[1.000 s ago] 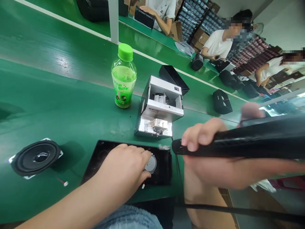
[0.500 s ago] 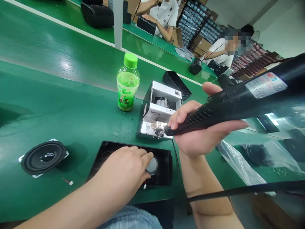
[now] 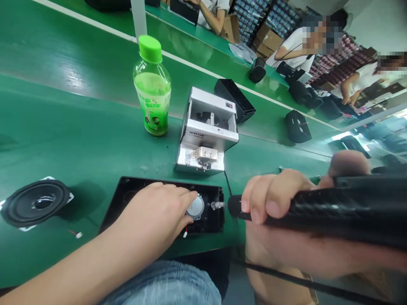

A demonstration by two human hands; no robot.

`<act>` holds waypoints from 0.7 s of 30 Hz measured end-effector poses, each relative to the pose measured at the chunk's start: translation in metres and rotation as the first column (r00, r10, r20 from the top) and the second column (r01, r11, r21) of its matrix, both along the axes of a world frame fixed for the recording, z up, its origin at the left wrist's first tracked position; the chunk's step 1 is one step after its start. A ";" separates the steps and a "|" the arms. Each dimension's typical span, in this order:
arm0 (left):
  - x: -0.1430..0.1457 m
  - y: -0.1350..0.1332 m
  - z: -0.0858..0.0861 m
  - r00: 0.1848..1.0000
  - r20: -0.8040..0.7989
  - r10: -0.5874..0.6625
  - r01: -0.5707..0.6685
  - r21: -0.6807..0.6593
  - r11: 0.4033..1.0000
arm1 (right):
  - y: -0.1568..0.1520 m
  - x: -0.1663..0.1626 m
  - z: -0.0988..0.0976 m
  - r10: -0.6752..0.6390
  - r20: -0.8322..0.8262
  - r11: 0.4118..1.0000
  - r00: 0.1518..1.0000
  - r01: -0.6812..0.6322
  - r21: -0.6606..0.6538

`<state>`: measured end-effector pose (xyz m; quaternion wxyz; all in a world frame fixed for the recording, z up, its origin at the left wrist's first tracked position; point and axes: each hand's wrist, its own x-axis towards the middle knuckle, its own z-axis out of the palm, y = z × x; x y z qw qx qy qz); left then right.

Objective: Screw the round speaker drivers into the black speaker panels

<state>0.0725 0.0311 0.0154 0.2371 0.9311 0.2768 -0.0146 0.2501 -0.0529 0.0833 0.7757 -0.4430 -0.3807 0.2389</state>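
Observation:
My right hand (image 3: 282, 199) is wrapped round a black electric screwdriver (image 3: 337, 212), level and pointing left. Its bit (image 3: 218, 205) is over the right end of an open black speaker housing (image 3: 219, 224); I cannot make out if a screw sits on the tip. Inside the housing lies a small round speaker driver (image 3: 195, 206) with a grey back. My left hand (image 3: 159, 203) reaches over the housing, fingers and thumb gripping the driver's left side. A white connector (image 3: 185, 233) on a short wire hangs by the thumb.
Behind the housing stands a silver screw feeder (image 3: 205, 131), with a black case (image 3: 235, 99) beyond it. A green-capped bottle (image 3: 153, 91) is left of the feeder. A larger speaker (image 3: 38, 202) lies at far left. Co-workers (image 3: 294, 46) sit across the green bench.
My right hand has brought the screwdriver's tip away from the screw feeder, down to the housing beside the driver. My left hand stays on the driver. The view has shifted.

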 end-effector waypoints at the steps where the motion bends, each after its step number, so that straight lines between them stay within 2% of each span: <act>1: 0.002 0.001 0.000 1.000 -0.002 0.000 0.000 0.000 1.000 | -0.006 0.001 -0.006 0.012 0.015 1.000 1.000 -0.012 -0.002; 4: 0.005 0.004 -0.001 1.000 -0.011 0.009 -0.009 0.013 1.000 | -0.023 0.004 -0.027 0.075 0.045 0.997 0.996 -0.074 -0.025; 7: 0.007 0.006 -0.001 0.999 -0.039 0.017 -0.017 0.009 1.000 | -0.033 0.006 -0.038 0.137 0.066 0.990 0.988 -0.135 -0.043; 12: 0.008 0.005 0.000 0.999 -0.040 0.030 -0.030 -0.006 1.000 | -0.033 0.006 -0.041 0.154 0.092 0.986 0.984 -0.146 -0.083; 18: 0.009 0.005 0.003 0.999 -0.043 0.000 -0.001 -0.025 1.000 | -0.028 0.003 -0.044 0.134 0.059 0.991 0.989 -0.132 -0.033; 21: 0.010 0.006 0.004 0.998 -0.056 -0.007 0.005 -0.033 0.999 | -0.029 0.004 -0.043 0.150 0.061 0.986 0.987 -0.145 -0.077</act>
